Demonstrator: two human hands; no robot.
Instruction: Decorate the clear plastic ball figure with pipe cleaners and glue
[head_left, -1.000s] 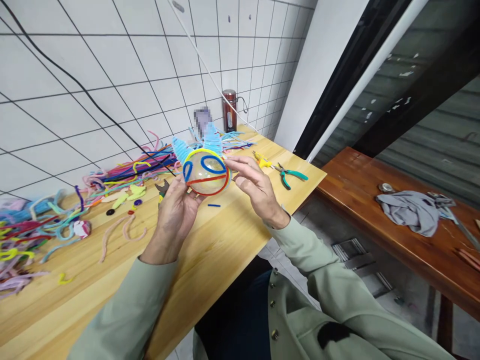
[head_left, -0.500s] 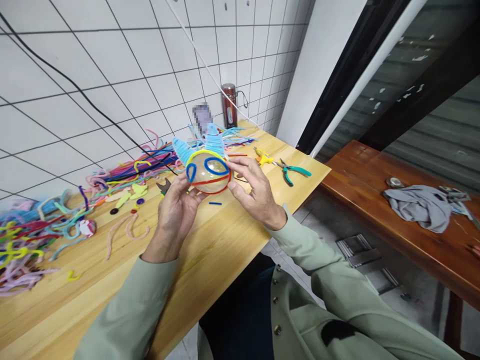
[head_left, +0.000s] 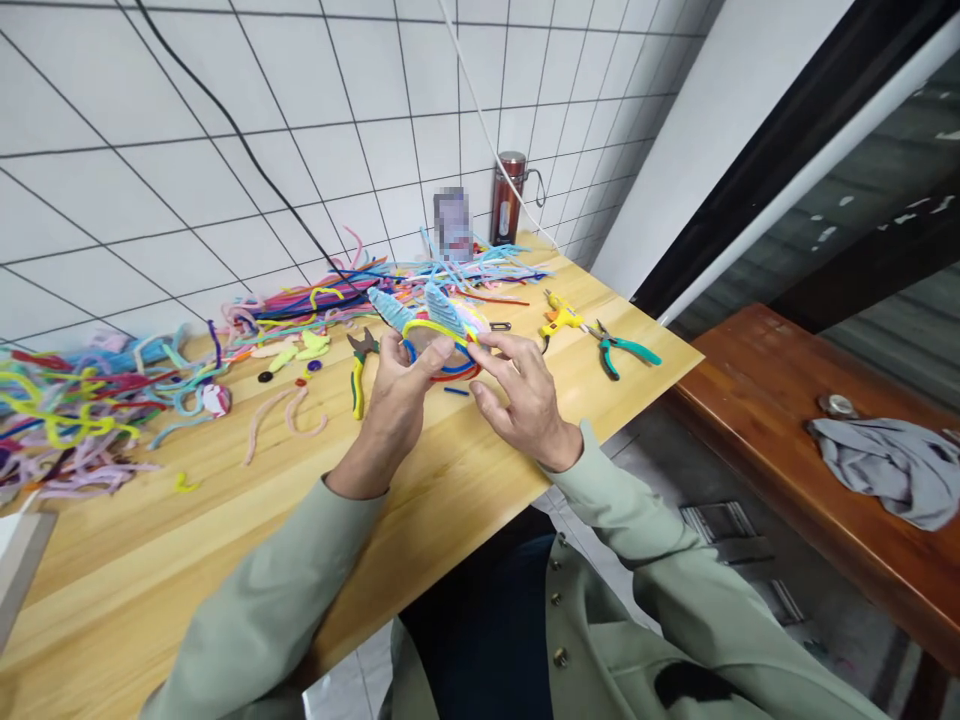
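My left hand (head_left: 401, 390) holds a clear ball (head_left: 459, 358) trimmed with pipe cleaners, its thumb lying across the near side. Two light-blue fuzzy ears (head_left: 388, 308) stand up from a yellow strip along the top. Blue and red strips run lower down, partly covered by my fingers. At the ball's right side, my right hand (head_left: 521, 395) has its fingertips against the edge, thumb and forefinger bent around it. A short blue piece (head_left: 456, 391) lies on the table just below the ball.
Green-handled pliers (head_left: 626, 350) and a yellow glue gun (head_left: 561, 315) lie to the right. Yellow-handled cutters (head_left: 360, 372) are left of the ball. Pipe cleaners (head_left: 300, 310) are heaped along the tiled wall, near a blurred phone-like object (head_left: 453, 225) and a thermos (head_left: 508, 198).
The ball has turned and tilted, so its blue eye rings are mostly hidden now. My left thumb has come over its near side. The view has shifted left.
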